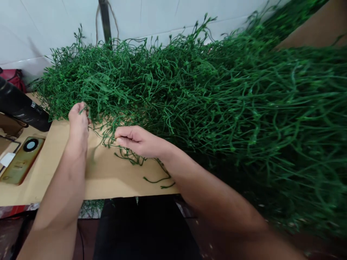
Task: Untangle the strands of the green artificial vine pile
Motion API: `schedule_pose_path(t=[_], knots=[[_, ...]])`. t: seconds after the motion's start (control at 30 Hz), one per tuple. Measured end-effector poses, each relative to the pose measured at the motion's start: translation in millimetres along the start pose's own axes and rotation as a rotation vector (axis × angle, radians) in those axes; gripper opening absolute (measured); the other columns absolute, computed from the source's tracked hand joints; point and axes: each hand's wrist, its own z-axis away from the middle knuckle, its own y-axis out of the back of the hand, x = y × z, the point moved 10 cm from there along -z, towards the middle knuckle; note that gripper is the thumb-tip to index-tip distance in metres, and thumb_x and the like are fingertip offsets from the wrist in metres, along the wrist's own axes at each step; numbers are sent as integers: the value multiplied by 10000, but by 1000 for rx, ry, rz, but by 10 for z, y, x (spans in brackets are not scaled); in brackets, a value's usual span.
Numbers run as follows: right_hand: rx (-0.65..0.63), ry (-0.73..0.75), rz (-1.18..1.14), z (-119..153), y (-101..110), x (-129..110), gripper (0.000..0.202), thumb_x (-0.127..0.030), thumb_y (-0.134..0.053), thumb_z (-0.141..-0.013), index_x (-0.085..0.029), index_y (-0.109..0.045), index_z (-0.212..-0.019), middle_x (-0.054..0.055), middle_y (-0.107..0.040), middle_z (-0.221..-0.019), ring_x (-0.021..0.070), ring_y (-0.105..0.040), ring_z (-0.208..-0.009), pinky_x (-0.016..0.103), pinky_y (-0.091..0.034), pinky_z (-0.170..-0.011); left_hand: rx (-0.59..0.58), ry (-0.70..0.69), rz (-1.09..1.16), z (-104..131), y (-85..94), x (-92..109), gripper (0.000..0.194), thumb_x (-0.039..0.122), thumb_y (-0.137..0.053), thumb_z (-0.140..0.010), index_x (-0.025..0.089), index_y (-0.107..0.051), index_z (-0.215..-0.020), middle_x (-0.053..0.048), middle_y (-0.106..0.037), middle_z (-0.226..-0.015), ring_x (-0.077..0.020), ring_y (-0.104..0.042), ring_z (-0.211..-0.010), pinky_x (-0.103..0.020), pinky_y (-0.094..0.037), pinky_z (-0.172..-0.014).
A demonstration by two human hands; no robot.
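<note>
Green strands show at my left hand (pixel 79 112), its fingers curled around a few; my right hand (pixel 137 140) pinches at the edge of the green stems (pixel 168 90), though I can't tell its grip. They pile across the cardboard (pixel 114 177); a black bottle (pixel 23 104) lies left, near a phone (pixel 23 160).

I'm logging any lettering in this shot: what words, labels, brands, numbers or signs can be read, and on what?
"VAC", on the black bottle; the rest is unclear.
Yellow-green phone-like item: small print, too blurred to read.
No other readable text.
</note>
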Motion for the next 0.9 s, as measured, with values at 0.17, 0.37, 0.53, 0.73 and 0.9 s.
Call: schedule_pose_path(t=[0.17,0.37,0.53,0.73,0.9], knots=[[354,-224,125,56,441,371,136,-220,-461,-805,-184,-416,-682,-44,-344,-619,72,-328,-570,240,-307,-555,-120,91,10,114,-131,50,236,269,-574,-792,175,-463,-607,68,-408,-455,-44,-373,-379,-162,-286,-374],[672,-259,209,220,725,495,146,-190,-567,-720,-173,-495,-846,-9,-458,-790,76,-410,-631,258,-390,-632,-262,58,-34,335,-478,104,201,174,-601,-753,150,-516,-572,53,-458,-453,-44,-416,-417,-149,-334,-417],[678,-254,152,207,657,467,201,-366,-536,-804,-169,-503,-787,-6,-486,-737,90,-436,-671,255,-379,-632,-314,30,-79,366,-553,78,172,167,-595,-741,148,-541,-578,50,-471,-452,-50,-402,-424,-163,-322,-428],[628,-354,235,177,629,516,179,-284,-558,-794,-172,-465,-689,-32,-459,-648,85,-379,-605,264,-321,-606,-410,-46,-126,462,-717,136,181,162,-601,-728,148,-537,-560,50,-468,-461,-53,-384,-443,-171,-312,-447],[701,-216,221,176,677,376,134,-141,-495,-799,-185,-441,-685,-24,-425,-673,95,-397,-648,260,-351,-642,-365,34,-103,422,-687,60,208,148,-572,-764,150,-527,-561,47,-462,-445,-55,-393,-422,-170,-309,-429]])
